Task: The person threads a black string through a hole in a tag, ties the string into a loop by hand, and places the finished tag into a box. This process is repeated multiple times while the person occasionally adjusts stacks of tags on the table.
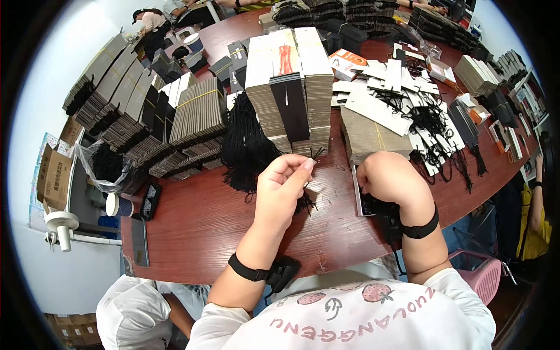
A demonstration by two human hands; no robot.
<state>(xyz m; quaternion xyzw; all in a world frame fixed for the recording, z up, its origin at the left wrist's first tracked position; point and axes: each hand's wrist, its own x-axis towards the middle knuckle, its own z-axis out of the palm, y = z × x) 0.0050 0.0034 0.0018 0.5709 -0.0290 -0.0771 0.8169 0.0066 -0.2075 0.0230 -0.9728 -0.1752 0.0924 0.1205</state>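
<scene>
- Seemingly cord-handling: left hand (pixel 280 185) pinches black cord (pixel 318 153), at dial centre.
- Right hand (pixel 386 175) curls at white box (pixel 357 197), three o'clock; grip hidden.
- Next move likely needs steady pinching.

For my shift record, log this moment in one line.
left hand: pinching thin black cord | right hand: curled at white-walled box, grip unclear | ahead: tall white-topped cardboard stacks

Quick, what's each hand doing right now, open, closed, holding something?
Left hand: closed, pinching black cord.
Right hand: curled over the white box; its grip is hidden, cannot tell.
</scene>
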